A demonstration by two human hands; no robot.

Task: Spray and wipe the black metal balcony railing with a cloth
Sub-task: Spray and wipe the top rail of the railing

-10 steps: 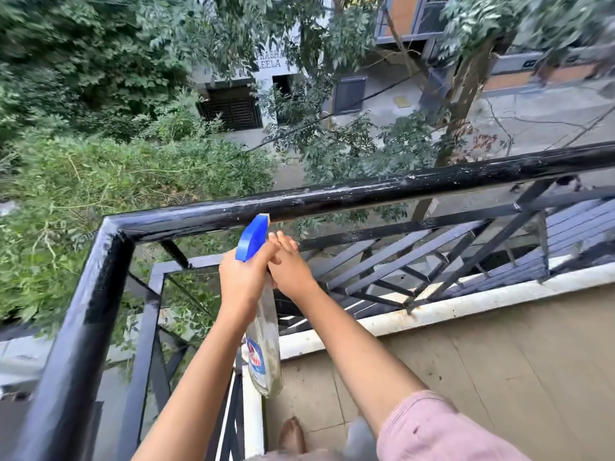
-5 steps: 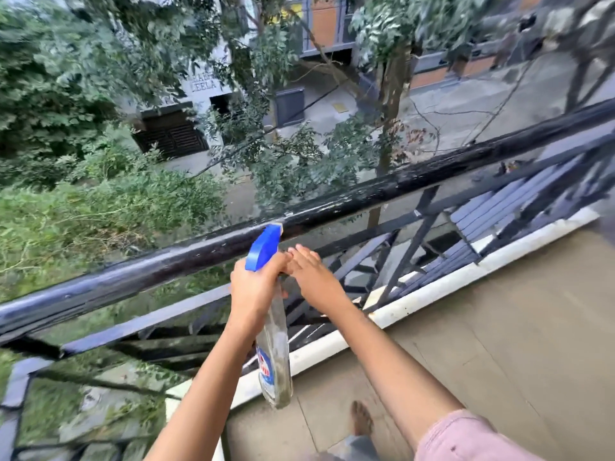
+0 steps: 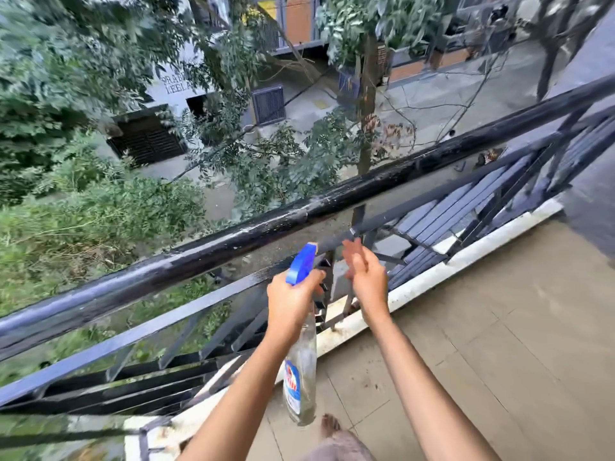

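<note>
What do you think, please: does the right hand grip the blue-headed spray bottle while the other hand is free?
Not quite: in the head view the left hand grips the blue-headed spray bottle, while the right hand is free.

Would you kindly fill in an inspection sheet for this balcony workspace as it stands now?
Surface: black top rail glossy, with pale specks and streaks; tiled floor bare.
Job's things: spray bottle with blue head, nozzle towards the rail; no cloth seen.
Clutter: nothing seen.
Grippers: left hand grips the bottle's neck; right hand open beside the nozzle, holding nothing.
Cables: nothing seen on the balcony.
Surroundings: trees, buildings and street below; bare foot on the floor.
</note>
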